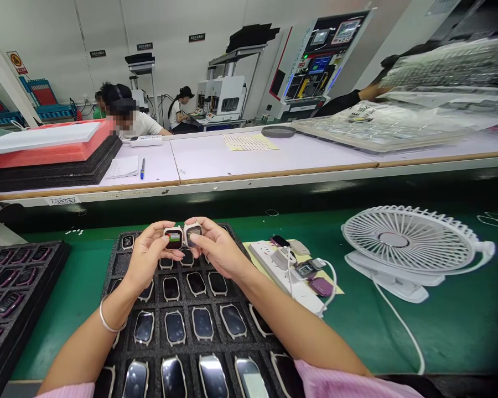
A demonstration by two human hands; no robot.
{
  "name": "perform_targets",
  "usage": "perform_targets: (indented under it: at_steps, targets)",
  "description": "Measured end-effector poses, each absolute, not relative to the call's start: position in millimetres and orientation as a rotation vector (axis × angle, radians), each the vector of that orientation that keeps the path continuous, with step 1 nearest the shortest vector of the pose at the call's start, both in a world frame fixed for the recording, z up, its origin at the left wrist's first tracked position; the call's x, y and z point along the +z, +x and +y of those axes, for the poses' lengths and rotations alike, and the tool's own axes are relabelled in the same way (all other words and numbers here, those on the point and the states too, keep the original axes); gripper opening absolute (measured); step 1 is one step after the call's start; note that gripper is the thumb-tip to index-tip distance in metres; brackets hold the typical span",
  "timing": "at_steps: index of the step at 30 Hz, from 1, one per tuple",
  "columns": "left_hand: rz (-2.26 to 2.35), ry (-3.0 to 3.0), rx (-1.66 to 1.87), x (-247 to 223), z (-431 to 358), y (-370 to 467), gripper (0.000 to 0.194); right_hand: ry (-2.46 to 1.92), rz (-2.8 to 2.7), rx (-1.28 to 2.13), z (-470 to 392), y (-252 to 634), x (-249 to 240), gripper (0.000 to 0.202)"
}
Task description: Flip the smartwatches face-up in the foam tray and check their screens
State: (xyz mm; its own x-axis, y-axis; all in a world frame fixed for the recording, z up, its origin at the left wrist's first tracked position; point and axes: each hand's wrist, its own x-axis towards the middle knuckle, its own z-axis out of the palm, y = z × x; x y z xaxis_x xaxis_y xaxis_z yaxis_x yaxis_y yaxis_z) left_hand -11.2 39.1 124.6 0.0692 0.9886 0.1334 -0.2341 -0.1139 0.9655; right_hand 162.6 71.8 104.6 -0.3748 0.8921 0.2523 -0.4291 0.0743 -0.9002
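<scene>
My left hand [149, 255] is closed on a watch case [174, 239] whose screen is lit with green and red. Its thumb lies at the screen's left edge. Right beside it, my right hand [218, 249] grips a second pale watch case [192, 234], thumb across the front. The two cases are side by side, close together. Both hands are over the far part of a black foam tray [157, 304], where rows of pale-framed watch cases with dark screens [202, 323] lie in compartments.
At the left is another foam tray [52, 265] with purple watch cases. To the right are a power strip [274, 265] with cables and watches, and a white fan [394, 239]. Beyond runs a raised shelf [207, 166] with foam sheets [45, 152] and plastic trays [382, 127]. People sit behind.
</scene>
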Motion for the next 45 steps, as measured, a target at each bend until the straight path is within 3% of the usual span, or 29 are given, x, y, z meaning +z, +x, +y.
perform_targets:
  at_steps: [30, 37, 41, 45]
  targets:
    - [0.965, 1.254, 1.347, 126.4, 36.4, -11.0, 0.034, -0.518, -1.334, 1.531, 68.7, 165.6, 108.0, 0.032]
    - [0.932, 1.31, 1.38, 136.2, 33.5, -13.3, 0.042, -0.518, -1.337, 1.504, 68.7, 167.9, 111.7, 0.033]
    - [0.707, 1.287, 1.303, 156.1, 3.9, -9.1, 0.054, -0.477, -1.368, 1.521, 65.2, 171.1, 118.3, 0.042]
    - [0.232, 1.166, 0.908, 171.7, -44.0, -5.6, 0.061, -0.409, -1.463, 1.591, 38.8, 181.5, 136.6, 0.048]
